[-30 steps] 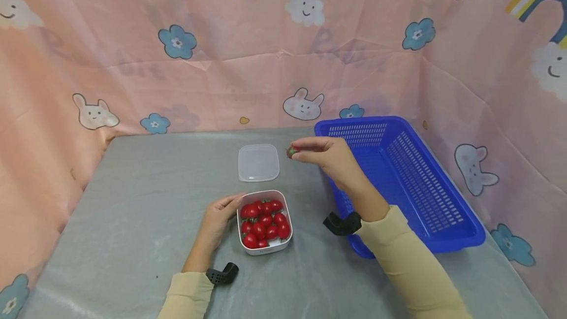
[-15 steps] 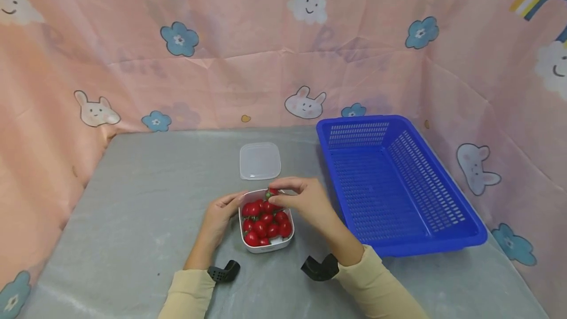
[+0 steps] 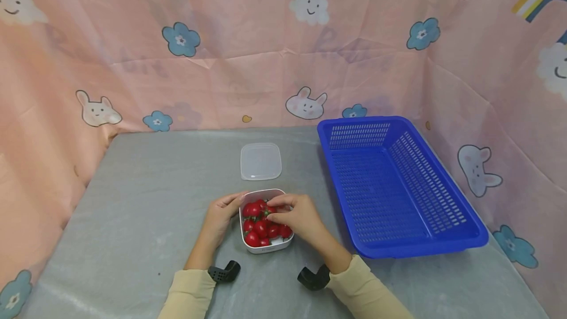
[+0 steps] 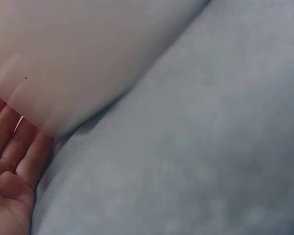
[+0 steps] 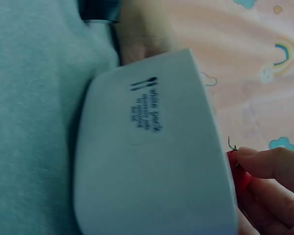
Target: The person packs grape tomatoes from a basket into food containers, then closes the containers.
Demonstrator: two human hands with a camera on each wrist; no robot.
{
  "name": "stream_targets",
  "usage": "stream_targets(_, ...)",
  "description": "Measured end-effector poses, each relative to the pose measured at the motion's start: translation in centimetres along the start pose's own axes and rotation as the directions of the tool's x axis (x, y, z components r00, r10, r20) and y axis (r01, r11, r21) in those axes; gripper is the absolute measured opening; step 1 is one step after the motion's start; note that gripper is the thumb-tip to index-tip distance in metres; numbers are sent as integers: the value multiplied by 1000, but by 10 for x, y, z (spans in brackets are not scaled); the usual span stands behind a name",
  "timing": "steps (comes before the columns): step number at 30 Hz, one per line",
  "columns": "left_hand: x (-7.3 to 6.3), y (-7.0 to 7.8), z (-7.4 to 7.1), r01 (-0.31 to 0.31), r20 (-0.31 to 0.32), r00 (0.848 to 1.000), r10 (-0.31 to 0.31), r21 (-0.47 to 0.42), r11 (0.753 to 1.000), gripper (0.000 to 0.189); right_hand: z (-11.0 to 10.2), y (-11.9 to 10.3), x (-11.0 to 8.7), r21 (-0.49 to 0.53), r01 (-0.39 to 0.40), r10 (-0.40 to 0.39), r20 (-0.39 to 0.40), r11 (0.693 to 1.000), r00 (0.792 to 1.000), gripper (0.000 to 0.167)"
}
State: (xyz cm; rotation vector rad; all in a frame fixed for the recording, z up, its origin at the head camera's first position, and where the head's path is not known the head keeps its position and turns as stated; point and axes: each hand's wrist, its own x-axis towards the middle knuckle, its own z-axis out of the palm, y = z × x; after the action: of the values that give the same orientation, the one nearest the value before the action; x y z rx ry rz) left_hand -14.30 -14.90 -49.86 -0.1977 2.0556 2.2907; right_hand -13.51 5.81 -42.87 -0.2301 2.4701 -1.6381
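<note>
A small white square container (image 3: 265,248) stands on the grey table, with several red cherry tomatoes (image 3: 260,229) inside. My left hand (image 3: 219,216) touches the container's left side near the back corner. In the left wrist view, the fingers (image 4: 32,152) lie fairly straight against its pale wall. Over the container's right side, my right hand (image 3: 299,214) pinches one cherry tomato (image 5: 238,171) between thumb and fingers. Its green stem sticks up in the right wrist view. The hand's fingertips reach below the rim and cover part of the contents.
Behind the container lies a translucent square lid (image 3: 261,161), flat on the table (image 3: 168,201). A large blue plastic basket (image 3: 376,176) with slotted walls occupies the right side. A pink printed cloth (image 3: 248,73) hangs behind and to the right.
My right hand has come from beside the basket, leftward and down into the container, carrying the cherry tomato. The left hand has stayed at the container's side.
</note>
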Motion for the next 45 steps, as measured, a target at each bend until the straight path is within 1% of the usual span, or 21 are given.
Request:
stream_targets(3, 0, 2, 0, 2, 5, 1000, -2, -9, 1000, 37, 2, 1, 0, -4, -5, 5, 12, 1000, 1000, 21)
stream_targets(10, 2, 4, 0, -3, 3, 1000, 3, -11, 1000, 38, 4, 1, 1, 2, 31, -32, 27, 1000, 999, 23)
stream_targets(12, 3, 4, 0, -4, -1, 1000, 4, -4, 1000, 37, 2, 0, 2, -9, 27, -27, 12, 1000, 1000, 21)
stream_targets(14, 4, 4, 0, -4, -8, 1000, 4, -4, 1000, 36, -1, -4, 5, 1, 34, -34, -20, 999, 999, 19)
stream_targets(17, 5, 5, 1, -12, -22, 1000, 12, 0, 1000, 35, -11, -20, 12, 36, 45, -42, -76, 998, 996, 18)
stream_targets(20, 7, 5, 2, -20, -21, 1000, 20, 3, 1000, 35, -24, -44, 20, 69, 64, -56, -113, 996, 992, 22)
stream_targets(23, 9, 5, 3, -8, -11, 1000, 8, 2, 1000, 36, -38, -66, 32, 118, 57, -39, -148, 991, 988, 26)
stream_targets(25, 10, 5, 3, 2, -2, 1000, -2, 9, 1000, 36, -48, -76, 42, 173, 37, -8, -163, 984, 987, 29)
stream_targets(27, 10, 6, 1, 16, 5, 1000, -16, 30, 999, 36, -56, -82, 56, 246, 16, 22, -153, 969, 988, 31)
stream_targets(29, 10, 9, -3, 27, 22, 999, -29, 79, 996, 36, -63, -85, 70, 289, -29, 61, -103, 957, 993, 34)
stream_targets(30, 10, 11, -5, 35, 38, 998, -40, 108, 993, 37, -65, -85, 76, 310, -55, 79, -65, 949, 995, 36)
stream_targets(32, 12, 16, -12, 44, 77, 995, -57, 158, 986, 38, -69, -84, 89, 323, -104, 107, 9, 941, 994, 39)
stream_targets(33, 14, 19, -15, 43, 98, 993, -60, 170, 985, 39, -69, -84, 95, 322, -129, 123, 39, 938, 992, 41)
stream_targets(35, 20, 28, -22, 38, 118, 991, -58, 168, 985, 40, -68, -80, 107, 306, -167, 148, 83, 937, 985, 42)
stream_targets(37, 31, 40, -28, 32, 119, 992, -50, 150, 988, 42, -67, -72, 121, 299, -196, 174, 98, 934, 980, 41)
stream_targets(39, 42, 53, -32, 41, 104, 993, -57, 149, 988, 45, -66, -60, 135, 295, -243, 220, 111, 924, 969, 39)
stream_targets(40, 48, 59, -33, 55, 94, 993, -71, 155, 986, 46, -67, -48, 146, 299, -258, 228, 134, 918, 964, 35)
stream_targets(42, 59, 69, -34, 90, 91, 990, -107, 176, 980, 50, -67, -34, 159, 244, -320, 294, 136, 915, 946, 30)
stream_targets(44, 68, 76, -34, 127, 83, 986, -145, 186, 974, 51, -67, -22, 167, 145, -374, 356, 135, 916, 925, 26)
stream_targets(45, 72, 77, -33, 139, 80, 984, -156, 187, 973, 51, -66, -17, 169, 113, -398, 384, 129, 910, 914, 25)
